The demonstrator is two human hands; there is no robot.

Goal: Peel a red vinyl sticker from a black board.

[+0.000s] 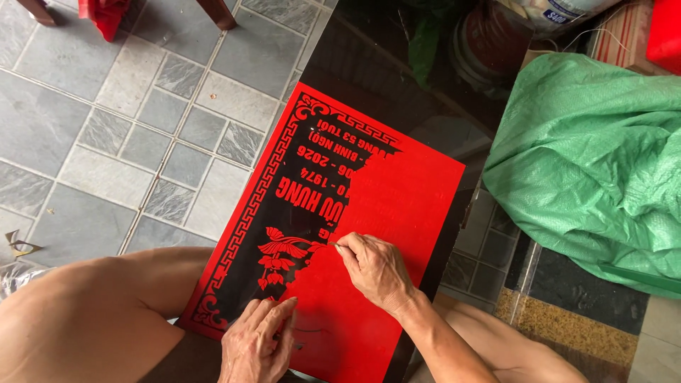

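Two bare hands worked on a red vinyl sheet (397, 213) stuck to a black glossy slab (397, 78) resting over the person's knees. From the head view, the right hand (376, 268) pinched what looked like a thin pointed tool (333, 245) at the sheet's cut edge beside a red lotus cutout (278, 257). The left hand (259, 344) pressed loosely curled fingers on the sheet's lower part. A green woven sack (589, 163) lay just right of the slab.

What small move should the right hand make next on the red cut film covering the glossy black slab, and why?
Probably keep lifting the uncut red film away near the red lotus cut-out. The right hand pinches a thin pointed tool at the film's ragged edge, the left hand presses the sheet down, and the glossy black slab is only partly bared.
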